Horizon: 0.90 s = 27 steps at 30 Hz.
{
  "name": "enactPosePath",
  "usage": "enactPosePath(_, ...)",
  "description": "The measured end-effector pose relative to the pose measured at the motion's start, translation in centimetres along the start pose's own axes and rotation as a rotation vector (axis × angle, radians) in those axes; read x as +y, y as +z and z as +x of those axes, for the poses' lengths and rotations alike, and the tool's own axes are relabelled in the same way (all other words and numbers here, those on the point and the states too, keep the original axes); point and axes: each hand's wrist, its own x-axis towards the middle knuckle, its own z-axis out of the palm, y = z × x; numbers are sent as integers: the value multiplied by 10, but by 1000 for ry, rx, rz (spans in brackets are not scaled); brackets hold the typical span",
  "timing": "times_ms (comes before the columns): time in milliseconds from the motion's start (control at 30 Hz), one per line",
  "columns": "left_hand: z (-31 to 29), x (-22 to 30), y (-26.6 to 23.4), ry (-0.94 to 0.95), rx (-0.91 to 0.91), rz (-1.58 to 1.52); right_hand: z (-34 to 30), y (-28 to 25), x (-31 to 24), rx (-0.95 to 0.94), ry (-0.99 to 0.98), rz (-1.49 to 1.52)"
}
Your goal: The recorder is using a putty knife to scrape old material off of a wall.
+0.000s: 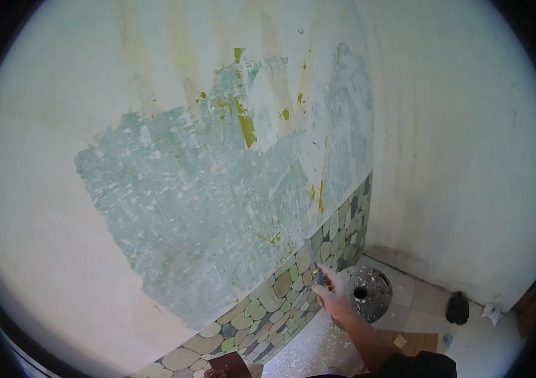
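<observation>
My right hand (pixel 334 295) is closed round the dark handle of a scraper (pixel 319 275). Its thin blade points up toward the lower edge of the scraped wall, where the stone-pattern border begins; whether it touches the wall I cannot tell. At the bottom edge only a little of my left hand (pixel 215 374) shows, gripping a dark red flat rectangular piece (pixel 230 365). In front of me the white wall (pixel 47 208) has a large pale green patch (pixel 186 195) where the top coat is gone, with olive flecks and yellowish streaks above.
Right of my hand stands a round, paint-spattered stool (pixel 378 296) with a hole in its top. A black shoe (pixel 457 309), a crumpled white scrap (pixel 492 313) and brown cardboard (pixel 422 343) lie on the tiled floor. White flakes litter the floor (pixel 318 343) along the stone-pattern border (pixel 280 283).
</observation>
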Motion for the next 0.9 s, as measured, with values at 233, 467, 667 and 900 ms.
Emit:
enactPosePath(233,8,13,107,0,-110,-46,112,-36,-69,-44,-337,-378)
enactPosePath(467,-12,8,119,-48,-18,-116,244,3,-161,4,-639,-383)
enactPosePath(667,-21,6,104,-145,66,-123,346,58,-236,183,-770,-465)
enactPosePath(900,8,0,76,-92,52,-75,343,45,-228,148,-763,-539)
